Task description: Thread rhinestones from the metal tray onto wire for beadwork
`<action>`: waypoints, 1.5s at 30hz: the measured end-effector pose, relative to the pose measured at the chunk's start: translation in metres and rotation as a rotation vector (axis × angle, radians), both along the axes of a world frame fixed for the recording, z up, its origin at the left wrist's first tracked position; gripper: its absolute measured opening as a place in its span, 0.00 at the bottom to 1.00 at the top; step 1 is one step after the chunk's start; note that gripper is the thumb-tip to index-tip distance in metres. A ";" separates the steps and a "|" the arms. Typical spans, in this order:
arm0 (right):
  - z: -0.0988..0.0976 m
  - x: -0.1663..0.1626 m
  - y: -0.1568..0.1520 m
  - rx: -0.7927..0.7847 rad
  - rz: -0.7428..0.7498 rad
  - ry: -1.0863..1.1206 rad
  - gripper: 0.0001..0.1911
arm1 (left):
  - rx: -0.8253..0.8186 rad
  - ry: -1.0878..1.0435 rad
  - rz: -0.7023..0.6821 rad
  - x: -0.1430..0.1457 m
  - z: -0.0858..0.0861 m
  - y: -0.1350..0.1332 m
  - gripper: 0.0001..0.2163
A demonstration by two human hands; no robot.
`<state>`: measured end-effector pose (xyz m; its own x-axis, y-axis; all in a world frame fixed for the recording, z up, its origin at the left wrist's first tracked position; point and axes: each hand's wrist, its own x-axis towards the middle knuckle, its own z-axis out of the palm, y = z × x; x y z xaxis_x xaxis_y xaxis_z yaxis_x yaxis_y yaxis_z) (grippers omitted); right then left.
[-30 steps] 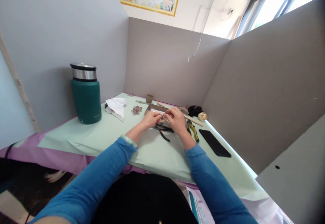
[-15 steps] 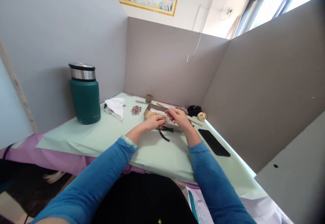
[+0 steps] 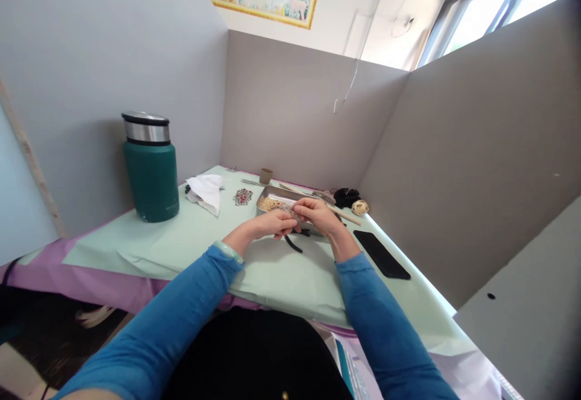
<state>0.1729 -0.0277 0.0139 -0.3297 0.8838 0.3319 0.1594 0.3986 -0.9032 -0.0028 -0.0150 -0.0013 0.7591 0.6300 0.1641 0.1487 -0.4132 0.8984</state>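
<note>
My left hand and my right hand meet over the near edge of a small metal tray filled with small beads. Both have their fingers pinched together around a small beaded piece; it is too small to make out clearly. Black-handled pliers lie on the pale green mat just under my hands. A finished beaded ornament rests left of the tray.
A green flask stands at the left, a white cloth beside it. A small cup, a wooden stick, a black scrunchie and a woven ball sit behind. A black phone lies right. Grey partitions enclose the desk.
Both hands have drawn slightly toward me from above the tray to its near edge, staying pinched together. My right hand now hides the yellow-handled pliers seen earlier.
</note>
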 end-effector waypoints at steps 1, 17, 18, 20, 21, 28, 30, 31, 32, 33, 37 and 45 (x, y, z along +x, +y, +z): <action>0.000 0.000 0.000 0.003 -0.014 0.006 0.11 | 0.023 0.009 0.004 0.000 0.000 0.000 0.12; -0.003 -0.013 0.004 0.024 -0.189 0.233 0.14 | -0.066 -0.337 0.242 0.007 0.005 0.006 0.09; -0.005 -0.018 0.005 0.083 -0.259 0.221 0.13 | -0.092 -0.379 0.271 0.008 0.004 0.008 0.09; -0.010 -0.027 0.006 0.216 -0.391 0.156 0.11 | -0.131 -0.452 0.319 0.008 0.004 0.010 0.08; -0.012 -0.031 0.005 0.288 -0.452 0.105 0.10 | -0.143 -0.480 0.335 0.008 0.003 0.012 0.09; -0.024 -0.048 -0.007 0.677 -0.643 -0.361 0.09 | -0.203 -0.531 0.420 0.005 -0.006 0.024 0.09; -0.022 -0.045 -0.008 0.670 -0.627 -0.394 0.09 | -0.153 -0.442 0.451 0.003 -0.006 0.025 0.10; -0.020 -0.043 -0.008 0.675 -0.634 -0.383 0.09 | -0.093 -0.374 0.473 0.002 -0.005 0.025 0.10; -0.018 -0.040 -0.007 0.690 -0.652 -0.360 0.09 | -0.013 -0.299 0.495 0.001 -0.004 0.024 0.10; -0.015 -0.036 -0.006 0.712 -0.673 -0.338 0.10 | 0.080 -0.222 0.511 0.000 -0.002 0.023 0.11; -0.005 -0.023 -0.003 0.766 -0.652 -0.378 0.09 | 0.417 0.001 0.493 0.001 0.002 0.019 0.14; -0.001 -0.005 0.002 0.652 -0.422 -0.476 0.09 | 0.675 0.218 0.432 0.003 -0.005 0.022 0.13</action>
